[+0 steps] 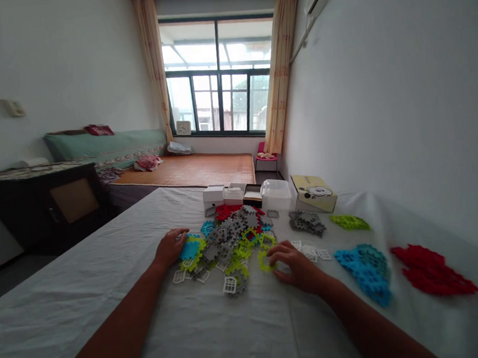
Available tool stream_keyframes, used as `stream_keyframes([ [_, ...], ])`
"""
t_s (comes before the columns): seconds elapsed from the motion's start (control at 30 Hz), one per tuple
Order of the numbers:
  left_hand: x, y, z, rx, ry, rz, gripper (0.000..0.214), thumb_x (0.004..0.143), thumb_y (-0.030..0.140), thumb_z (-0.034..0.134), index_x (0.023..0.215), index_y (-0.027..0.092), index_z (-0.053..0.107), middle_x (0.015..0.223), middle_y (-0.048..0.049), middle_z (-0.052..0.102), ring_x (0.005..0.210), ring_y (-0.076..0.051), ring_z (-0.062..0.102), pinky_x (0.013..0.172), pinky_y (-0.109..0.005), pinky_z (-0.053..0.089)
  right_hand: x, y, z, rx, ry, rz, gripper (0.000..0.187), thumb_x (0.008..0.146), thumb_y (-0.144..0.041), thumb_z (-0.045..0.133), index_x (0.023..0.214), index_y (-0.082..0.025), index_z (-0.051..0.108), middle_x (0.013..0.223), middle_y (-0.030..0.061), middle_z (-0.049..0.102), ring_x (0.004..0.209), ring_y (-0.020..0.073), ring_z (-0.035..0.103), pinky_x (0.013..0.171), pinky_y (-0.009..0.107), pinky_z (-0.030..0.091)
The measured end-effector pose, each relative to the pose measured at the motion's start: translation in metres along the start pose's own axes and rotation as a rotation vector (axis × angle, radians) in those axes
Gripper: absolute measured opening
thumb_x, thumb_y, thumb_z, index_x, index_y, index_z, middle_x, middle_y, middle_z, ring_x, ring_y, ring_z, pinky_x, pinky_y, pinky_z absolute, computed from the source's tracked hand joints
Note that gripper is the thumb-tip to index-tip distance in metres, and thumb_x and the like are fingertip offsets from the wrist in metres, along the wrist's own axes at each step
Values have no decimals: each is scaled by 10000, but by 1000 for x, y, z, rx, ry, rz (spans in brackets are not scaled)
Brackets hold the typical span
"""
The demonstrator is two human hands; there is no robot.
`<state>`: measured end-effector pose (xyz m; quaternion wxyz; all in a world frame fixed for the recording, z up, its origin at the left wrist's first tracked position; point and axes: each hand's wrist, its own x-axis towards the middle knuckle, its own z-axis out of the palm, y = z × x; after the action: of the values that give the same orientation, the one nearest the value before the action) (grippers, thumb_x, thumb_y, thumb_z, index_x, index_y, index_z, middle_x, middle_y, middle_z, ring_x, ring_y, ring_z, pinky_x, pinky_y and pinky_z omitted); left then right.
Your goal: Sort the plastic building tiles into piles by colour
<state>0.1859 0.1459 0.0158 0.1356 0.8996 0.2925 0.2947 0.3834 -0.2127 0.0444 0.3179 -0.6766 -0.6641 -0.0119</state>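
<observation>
A mixed heap of plastic interlocking building tiles (226, 232) lies on the white-covered table in front of me. My left hand (172, 247) rests against the heap's left side, its fingers stretched out beside a blue tile (190, 250). On the right side, my right hand (292, 263) has its fingers and thumb round the edge of a lime-green frame tile (264, 261). White window-shaped pieces (229, 285) lie along the near edge of the heap. To the right are separate piles: grey tiles (306, 222), white pieces (310, 252), lime-green tiles (350, 222), blue tiles (364, 274) and red tiles (432, 271).
Behind the heap stand small white boxes (214, 196), a clear plastic bin (276, 193) and a yellow cartoon box (313, 193). The white tablecloth (218, 340) runs up to the right wall. Beyond the table are a bed (197, 170) and a dark cabinet (58, 201).
</observation>
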Motion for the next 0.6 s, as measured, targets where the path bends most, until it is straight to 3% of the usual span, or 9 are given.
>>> stream_keyframes([
  [0.1,1,-2,0,3,0,-4,395,777,409,370,960,204,652,1019,-46,654,978,-202,577,869,-289,432,0,8,-8,34,166,93,114,750,-247,552,840,-227,617,1043,53,593,985,182,524,821,346,471],
  [0.2,0,0,-1,4,-3,-17,400,768,414,373,956,201,654,1016,-47,657,954,-203,589,840,-283,447,-1,21,-33,64,307,228,171,766,-315,520,864,-217,620,1098,71,559,948,177,551,693,292,523],
  [0.3,0,2,-1,11,-15,-8,403,767,415,369,955,202,654,1013,-46,657,952,-203,591,833,-283,448,-7,48,-80,-61,453,339,239,757,-388,512,856,-205,630,1082,82,566,956,196,551,688,301,525],
  [0.4,1,4,-2,16,-38,1,414,769,416,357,960,197,652,1008,-51,656,947,-206,594,824,-287,451,-25,93,-136,-354,597,439,271,711,-419,539,812,-193,650,1058,89,585,968,213,550,835,345,462],
  [0.5,1,5,-2,16,-50,-7,413,763,418,359,951,200,655,1005,-48,658,939,-208,597,816,-288,455,-60,152,-172,-573,577,696,279,669,-408,546,774,-175,659,985,111,620,795,203,605,783,335,457],
  [0.6,2,5,-3,12,-50,-9,410,755,426,369,943,204,658,1006,-45,658,940,-208,597,822,-286,454,-101,202,-178,-671,421,985,285,641,-439,543,724,-196,667,794,102,658,716,241,616,635,333,457],
])
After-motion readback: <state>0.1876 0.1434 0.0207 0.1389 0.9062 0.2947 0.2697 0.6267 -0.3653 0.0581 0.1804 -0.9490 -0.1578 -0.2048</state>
